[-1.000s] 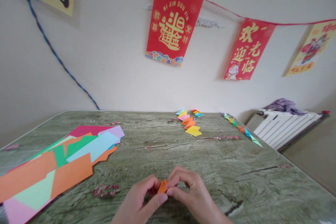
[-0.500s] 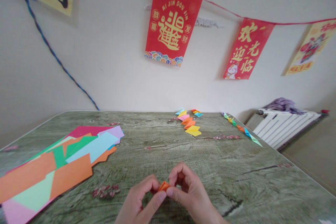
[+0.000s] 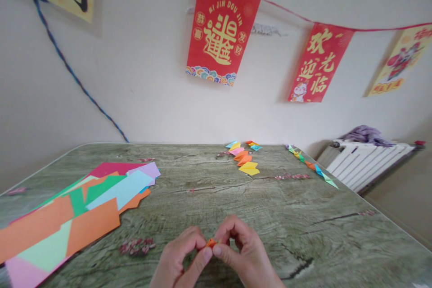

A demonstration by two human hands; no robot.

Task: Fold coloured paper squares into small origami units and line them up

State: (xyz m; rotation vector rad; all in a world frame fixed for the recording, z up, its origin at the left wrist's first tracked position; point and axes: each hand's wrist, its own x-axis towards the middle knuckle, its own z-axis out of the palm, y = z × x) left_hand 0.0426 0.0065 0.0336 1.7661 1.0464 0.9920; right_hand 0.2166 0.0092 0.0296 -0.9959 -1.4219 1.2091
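A small piece of folded orange paper (image 3: 211, 243) is pinched between both hands, low in the middle of the head view. My left hand (image 3: 184, 254) grips its left side with thumb and index finger. On the other side, my right hand (image 3: 241, 249) holds it between thumb and bent fingers. Fingertips cover most of the paper, so its full shape is hidden. Both hands are just above the wood-patterned table (image 3: 202, 207).
Overlapping coloured paper sheets (image 3: 91, 225) lie on the left. Toward the back stands a row of folded paper pieces (image 3: 249, 168); a folded paper chain (image 3: 313, 168) runs along the right edge. Behind are a wall with red banners (image 3: 221, 31) and a white radiator (image 3: 367, 162).
The fingers have closed further over the orange paper, so less of it shows. My right hand has shifted slightly down and left.
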